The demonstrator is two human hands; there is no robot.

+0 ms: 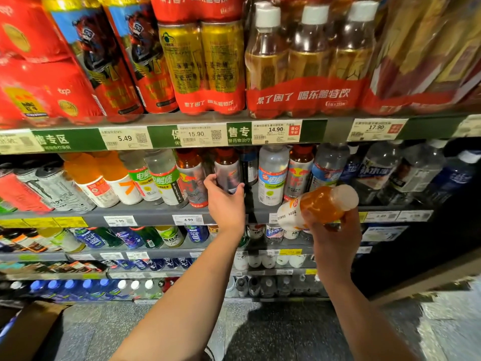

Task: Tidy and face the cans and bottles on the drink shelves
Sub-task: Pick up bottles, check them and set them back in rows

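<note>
My left hand reaches into the second shelf and grips a brown bottle with a red cap, thumb on its left side and fingers on its right. My right hand holds an orange drink bottle tilted on its side in front of the shelf, its white cap pointing right. Beside the gripped bottle stand another red-capped bottle to the left and a clear bottle with a blue label to the right. Orange bottles of the same kind stand further left on that shelf.
The top shelf carries shrink-wrapped multipacks of cans and bottles above price tags. Lower shelves hold several rows of mixed bottles. A cardboard box sits on the tiled floor at the lower left. A dark panel closes the right side.
</note>
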